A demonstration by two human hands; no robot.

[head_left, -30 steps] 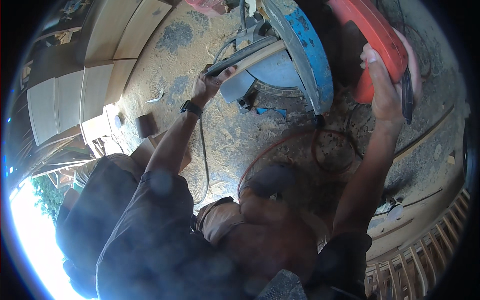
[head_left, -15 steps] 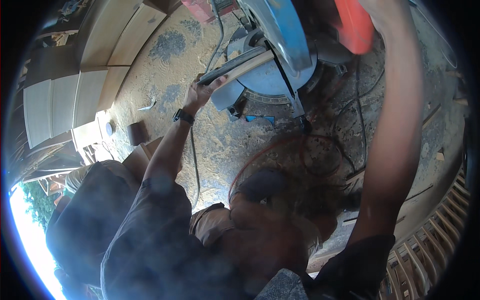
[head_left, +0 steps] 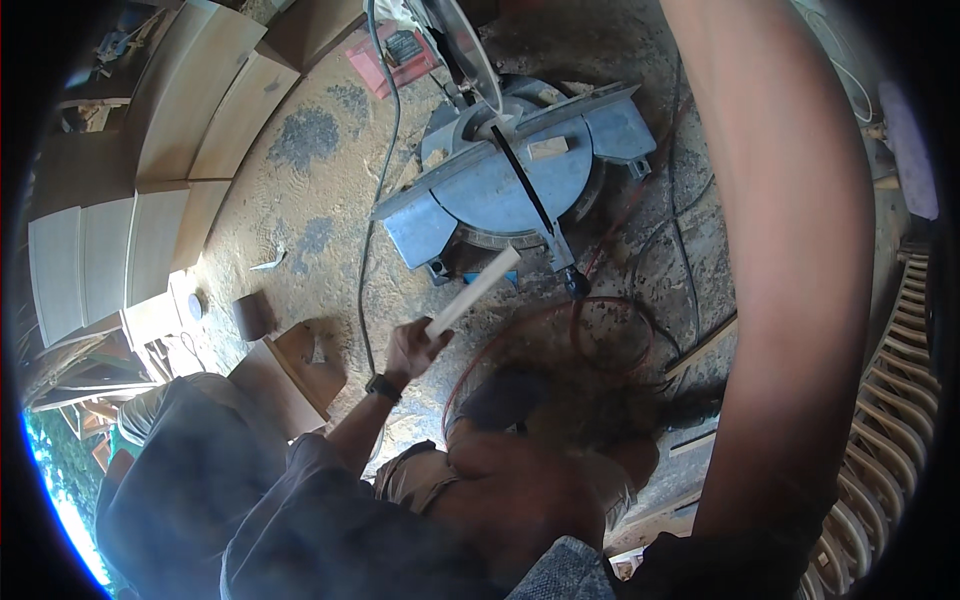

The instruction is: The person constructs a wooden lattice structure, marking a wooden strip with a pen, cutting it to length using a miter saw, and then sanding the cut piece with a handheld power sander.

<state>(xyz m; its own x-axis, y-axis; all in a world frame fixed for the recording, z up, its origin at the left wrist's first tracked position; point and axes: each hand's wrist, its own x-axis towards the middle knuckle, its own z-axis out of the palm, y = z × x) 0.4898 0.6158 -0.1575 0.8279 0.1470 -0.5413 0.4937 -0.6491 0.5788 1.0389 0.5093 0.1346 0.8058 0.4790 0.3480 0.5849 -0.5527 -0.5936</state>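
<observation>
The left hand [head_left: 412, 347] was closed around the lower end of a pale wooden strip [head_left: 473, 292], just short of the miter saw [head_left: 515, 170] beyond. The strip seemed light and stiff. The right hand was out of view.

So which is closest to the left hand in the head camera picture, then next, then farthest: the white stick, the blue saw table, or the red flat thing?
1. White stick: held in the left hand, poking up and right.
2. Blue saw table: farther up, on the sawdusty floor.
3. Red flat thing: farthest, near the top, beyond the saw table.
</observation>
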